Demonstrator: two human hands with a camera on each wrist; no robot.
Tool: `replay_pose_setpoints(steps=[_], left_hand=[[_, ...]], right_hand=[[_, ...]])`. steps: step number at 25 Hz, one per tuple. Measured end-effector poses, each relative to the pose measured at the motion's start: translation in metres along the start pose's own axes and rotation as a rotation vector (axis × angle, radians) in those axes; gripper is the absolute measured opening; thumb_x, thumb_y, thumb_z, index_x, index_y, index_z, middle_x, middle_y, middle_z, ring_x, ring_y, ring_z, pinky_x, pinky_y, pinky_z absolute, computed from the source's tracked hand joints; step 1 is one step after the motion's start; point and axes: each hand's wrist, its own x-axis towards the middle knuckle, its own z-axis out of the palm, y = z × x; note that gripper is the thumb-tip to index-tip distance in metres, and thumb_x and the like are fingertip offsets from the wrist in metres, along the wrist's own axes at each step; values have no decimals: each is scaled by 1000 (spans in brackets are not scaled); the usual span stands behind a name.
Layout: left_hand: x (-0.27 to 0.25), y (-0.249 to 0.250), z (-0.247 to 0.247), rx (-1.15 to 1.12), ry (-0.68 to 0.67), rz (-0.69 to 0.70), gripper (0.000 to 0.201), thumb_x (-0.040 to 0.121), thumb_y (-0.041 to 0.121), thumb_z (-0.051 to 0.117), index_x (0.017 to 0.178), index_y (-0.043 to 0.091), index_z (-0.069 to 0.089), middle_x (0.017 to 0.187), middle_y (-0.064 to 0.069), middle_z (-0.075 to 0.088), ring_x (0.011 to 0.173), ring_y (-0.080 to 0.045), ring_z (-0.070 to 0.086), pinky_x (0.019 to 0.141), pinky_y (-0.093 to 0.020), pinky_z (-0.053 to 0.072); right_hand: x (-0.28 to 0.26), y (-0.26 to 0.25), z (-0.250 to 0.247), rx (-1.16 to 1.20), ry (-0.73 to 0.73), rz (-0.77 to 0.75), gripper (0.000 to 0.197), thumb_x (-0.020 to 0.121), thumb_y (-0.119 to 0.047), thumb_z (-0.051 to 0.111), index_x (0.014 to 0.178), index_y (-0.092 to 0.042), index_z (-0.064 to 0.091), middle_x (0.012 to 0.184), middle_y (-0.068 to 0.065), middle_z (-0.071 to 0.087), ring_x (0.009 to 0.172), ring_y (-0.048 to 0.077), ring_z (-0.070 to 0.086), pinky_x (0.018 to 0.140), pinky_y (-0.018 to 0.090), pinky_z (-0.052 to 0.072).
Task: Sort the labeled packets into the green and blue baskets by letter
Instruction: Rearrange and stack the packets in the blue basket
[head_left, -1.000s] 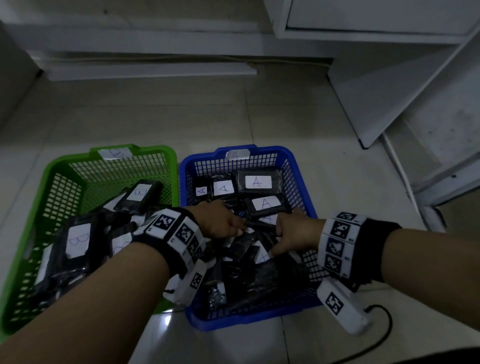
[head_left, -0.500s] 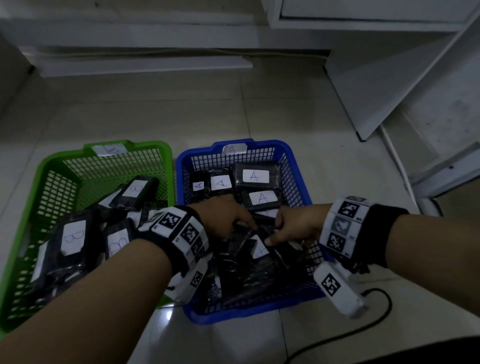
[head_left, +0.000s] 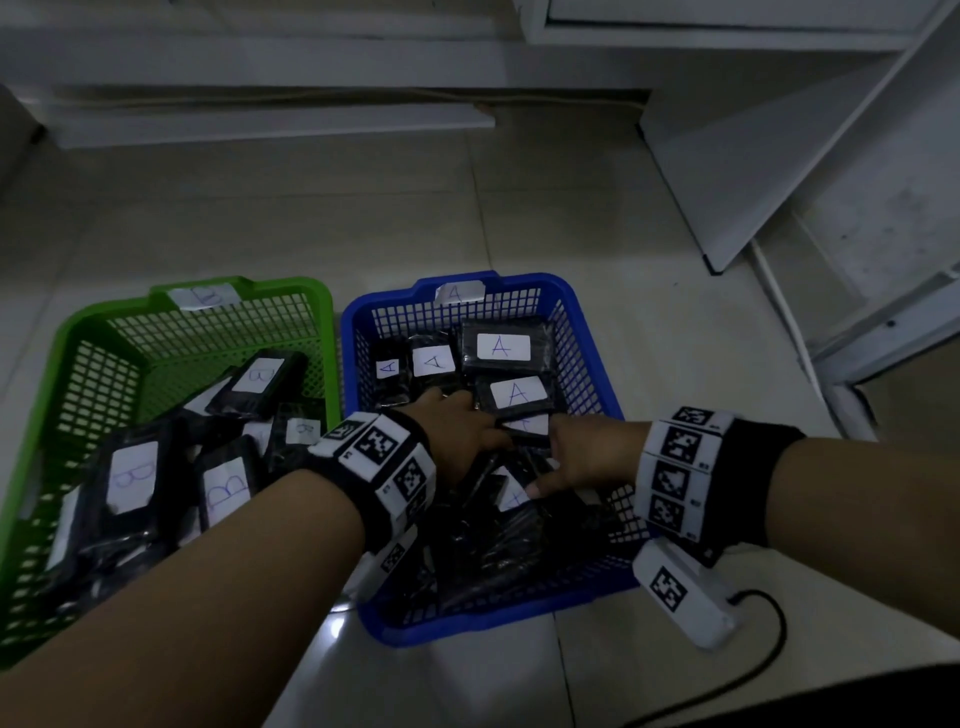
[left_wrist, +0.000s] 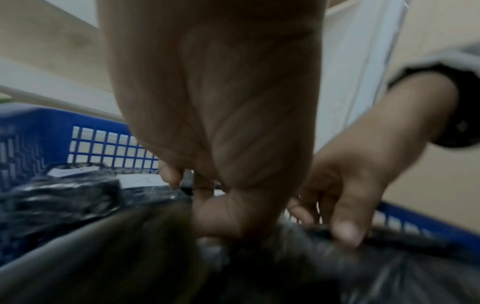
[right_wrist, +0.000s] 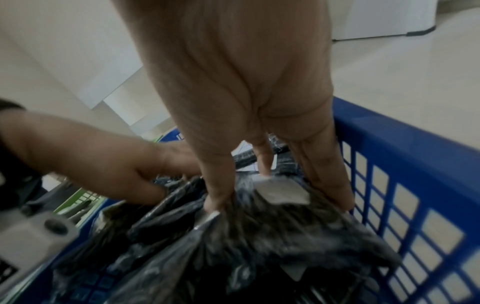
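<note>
Baskets: green basket (head_left: 93, 332) and blue basket (head_left: 582, 332), both rigid plastic with square-mesh walls, side by side on the tiled floor (head_left: 363, 218); each has a paper tag on its far rim, the blue one reading "A".
Packets: flat rectangular packs in crinkled glossy black film with white paper labels. "B" packets (head_left: 130, 475) lie in the green basket, "A" packets (head_left: 503, 347) against the blue basket's far wall, labels up, long axes roughly along that wall.
Near half, blue basket: loose heap of packets (right_wrist: 259, 236), some on edge, letters mostly hidden.
Left hand (head_left: 457, 431): in the heap; fingers (left_wrist: 168, 174) curled down into black film; what exactly it grips I cannot tell.
Right hand (head_left: 587, 457): thumb and fingers (right_wrist: 218, 197) pinching the upper edge of one packet with a grey-white label (right_wrist: 281, 192), beside the basket's right wall.
Versus half a second ago: both hands remain in the same heap, slightly closer together; baskets unmoved.
</note>
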Motion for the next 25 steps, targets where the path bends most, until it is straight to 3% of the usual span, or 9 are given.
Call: replay_pose_setpoints(steps=[5, 9, 11, 14, 16, 18, 21, 24, 25], left_hand=[[-2, -3, 3, -26, 17, -18, 64, 89, 27, 57, 145, 28, 25, 155, 6, 17, 129, -27, 27, 107, -45, 29], [-3, -10, 4, -192, -30, -87, 63, 84, 25, 61, 136, 41, 30, 143, 3, 31, 125, -32, 31, 104, -50, 35], [-5, -9, 2, -221, -27, -83, 59, 83, 27, 61, 133, 44, 34, 136, 0, 34, 124, -33, 32, 105, -50, 35], [-8, -2, -3, -130, 46, -24, 51, 88, 27, 57, 135, 33, 38, 141, 4, 37, 125, -27, 31, 107, -43, 27], [-9, -4, -1, -156, 26, -61, 49, 89, 27, 55, 135, 36, 39, 139, -1, 36, 127, -31, 31, 107, -46, 28], [-13, -8, 1, -207, -4, -87, 46, 88, 29, 55, 131, 40, 40, 134, -5, 36, 127, -36, 32, 107, -52, 31], [-13, -11, 3, -217, 38, -42, 44, 90, 22, 50, 133, 28, 42, 141, 1, 36, 130, -27, 31, 105, -48, 28], [-12, -18, 3, -388, 114, -41, 34, 90, 16, 46, 123, 25, 50, 135, -1, 46, 123, -23, 43, 101, -40, 34], [-12, -21, 4, -463, 141, -45, 28, 90, 17, 47, 116, 25, 50, 128, -2, 52, 116, -22, 49, 97, -37, 38]], right_hand=[[2, 0, 3, -40, 34, 8, 72, 80, -56, 63, 128, -8, 38, 125, 11, 54, 96, 20, 51, 67, 28, 40], [-1, -3, -3, -119, 104, -46, 60, 82, -49, 65, 123, -11, 43, 122, 12, 55, 99, 24, 54, 73, 28, 41], [-1, -5, -4, -143, 119, -69, 63, 80, -43, 68, 131, -18, 41, 129, 14, 44, 109, 28, 52, 81, 30, 44], [3, -8, 1, -158, 66, -87, 60, 85, -36, 63, 139, -29, 39, 138, 16, 33, 124, 32, 41, 100, 33, 44], [7, -10, 4, -199, 4, -87, 57, 89, -34, 55, 143, -31, 35, 144, 17, 32, 133, 34, 27, 107, 38, 39], [7, -13, 4, -173, -38, -46, 57, 91, -36, 51, 144, -32, 33, 146, 15, 30, 134, 36, 25, 109, 39, 36], [9, -17, 1, -101, 18, -19, 46, 89, -37, 54, 132, -21, 50, 113, 6, 48, 126, 33, 36, 104, 35, 38], [12, -18, -1, 56, 38, -10, 35, 84, -31, 65, 114, -12, 62, 113, 10, 57, 115, 27, 50, 98, 32, 42], [12, -18, -3, 205, 51, -11, 26, 81, -26, 69, 103, -14, 64, 108, 7, 60, 105, 22, 55, 89, 28, 48]])
